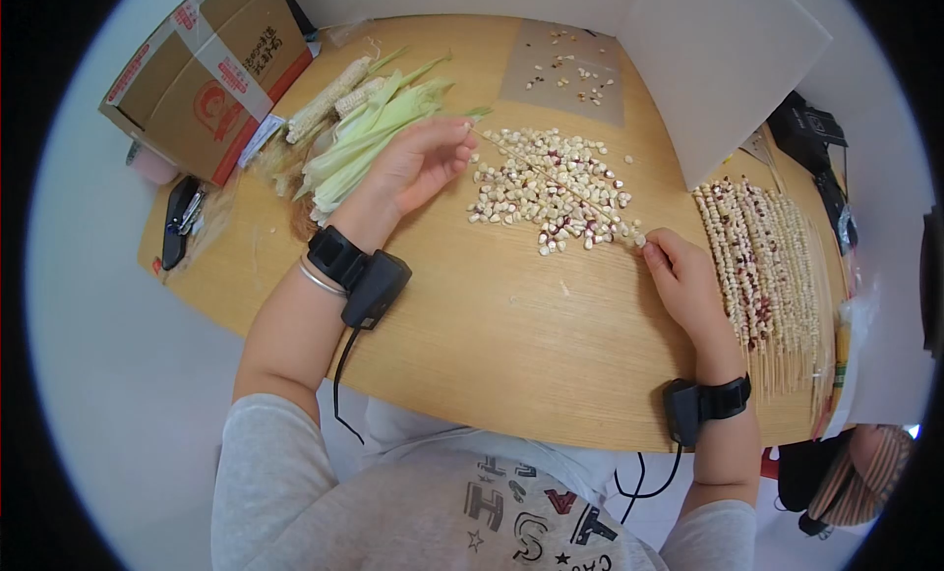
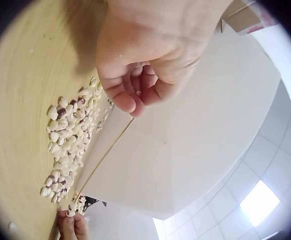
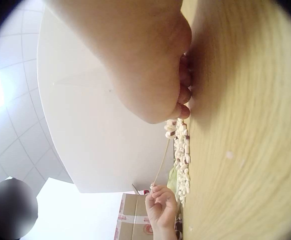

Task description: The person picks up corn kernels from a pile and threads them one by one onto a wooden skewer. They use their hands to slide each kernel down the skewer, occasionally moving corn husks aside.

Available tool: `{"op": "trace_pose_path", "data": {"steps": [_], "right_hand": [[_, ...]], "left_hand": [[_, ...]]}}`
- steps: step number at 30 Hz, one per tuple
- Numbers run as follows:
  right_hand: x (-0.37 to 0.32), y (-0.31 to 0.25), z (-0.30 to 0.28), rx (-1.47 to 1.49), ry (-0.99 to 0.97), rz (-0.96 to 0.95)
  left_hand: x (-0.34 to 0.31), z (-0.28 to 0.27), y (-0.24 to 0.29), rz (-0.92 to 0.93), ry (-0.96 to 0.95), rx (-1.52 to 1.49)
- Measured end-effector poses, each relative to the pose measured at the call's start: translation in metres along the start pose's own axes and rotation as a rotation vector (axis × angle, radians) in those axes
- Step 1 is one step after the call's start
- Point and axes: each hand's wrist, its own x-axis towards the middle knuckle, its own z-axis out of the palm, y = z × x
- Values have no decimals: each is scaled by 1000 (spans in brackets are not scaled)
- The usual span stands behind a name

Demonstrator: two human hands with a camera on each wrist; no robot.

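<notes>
One thin stick [image 2: 110,150] slants above the loose kernels [image 1: 521,192] on the tabletop [image 1: 472,325], its bare end pinched by the fingers of the left hand [image 1: 423,168], its kernel-bearing end by those of the right hand [image 1: 685,281], where excess inward force could bow or snap it.

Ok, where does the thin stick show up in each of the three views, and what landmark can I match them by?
Left wrist: the thin stick slants from the left hand, top centre, to the right hand, bottom left.
Head: diagonally across the upper middle, over the kernel pile.
Right wrist: short stretch below centre, down to the left hand.
Shared landmark: the kernel pile, seen edge-on in the right wrist view.
</notes>
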Motion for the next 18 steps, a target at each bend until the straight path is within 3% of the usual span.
{"op": "trace_pose_path", "data": {"steps": [18], "right_hand": [[0,0,-1,9,-22,-2]], "left_hand": [[-10,16,-2,-83,-217,-40]]}}
